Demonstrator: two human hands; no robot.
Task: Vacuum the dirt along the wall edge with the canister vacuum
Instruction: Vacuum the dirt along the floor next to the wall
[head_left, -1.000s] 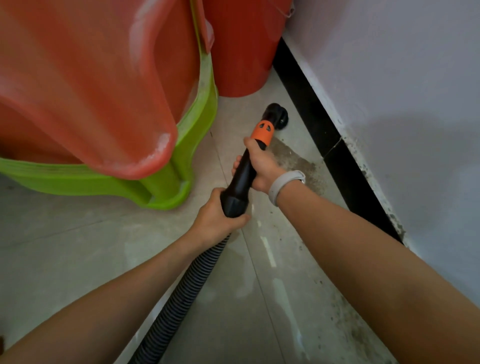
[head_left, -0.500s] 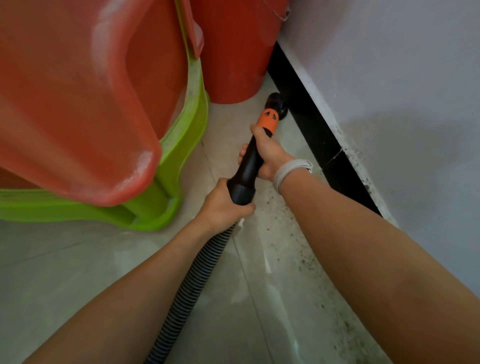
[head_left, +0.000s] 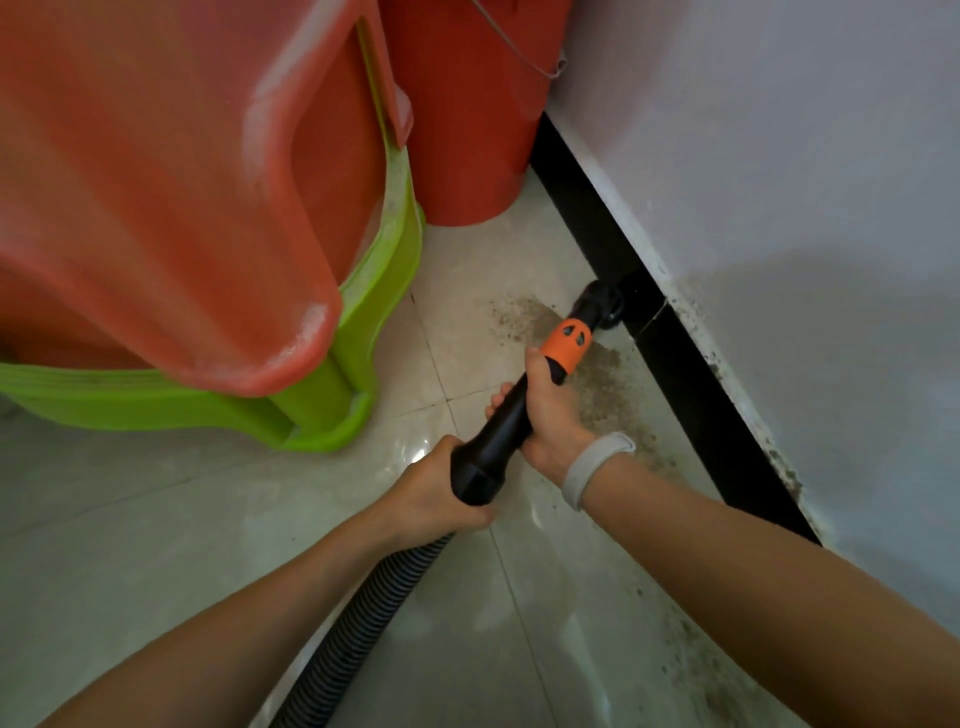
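Observation:
A black vacuum wand with an orange collar points at the black baseboard. Its round nozzle touches the floor right at the baseboard. My right hand grips the wand just below the collar; a pale band sits on that wrist. My left hand holds the wand's wide lower end, where the ribbed black hose joins it. Brown dirt lies on the tile around and beside the nozzle, and more dark specks trail along the wall edge nearer to me.
Stacked orange and green plastic stools stand close on the left. A red bucket sits in the corner behind them. The white wall runs along the right, stained near its foot.
The nozzle has pulled back from beside the red bucket toward me along the baseboard, and both hands came with it. A dirt patch now shows around the nozzle.

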